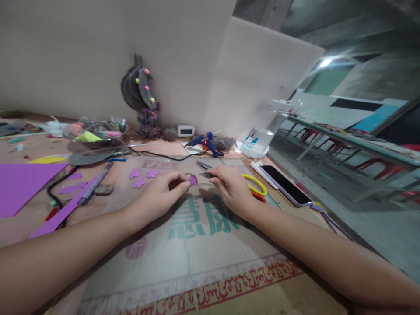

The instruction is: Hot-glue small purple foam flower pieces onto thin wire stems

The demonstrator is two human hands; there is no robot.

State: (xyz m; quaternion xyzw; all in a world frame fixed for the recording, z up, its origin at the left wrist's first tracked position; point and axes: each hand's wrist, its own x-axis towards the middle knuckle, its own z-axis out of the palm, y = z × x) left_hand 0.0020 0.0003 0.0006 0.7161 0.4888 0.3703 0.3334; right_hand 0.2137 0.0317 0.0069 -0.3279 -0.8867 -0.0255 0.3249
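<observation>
My left hand (167, 188) is closed in a pinch at a small purple piece (193, 180), which has a thin grey strand curving around its top. Facing it, my right hand (231, 186) pinches a small dark grey pointed piece (206, 175); its exact kind is unclear. A thin strand seems to run between the two hands. Scissors with yellow and red handles (259, 186) show beyond my right hand, partly hidden by it. A slim metal tip (204, 164) appears just behind its fingers. Several purple flower cutouts (152, 173) lie past my left hand.
A blue glue gun (206, 142) with a red light stands ahead, its black cord (160, 154) running left. At right are a phone (285, 184) and a clear water jug (259, 135). Purple sheets (26, 186), a pen-like cutter (95, 183) and a filled bowl (93, 138) occupy the left.
</observation>
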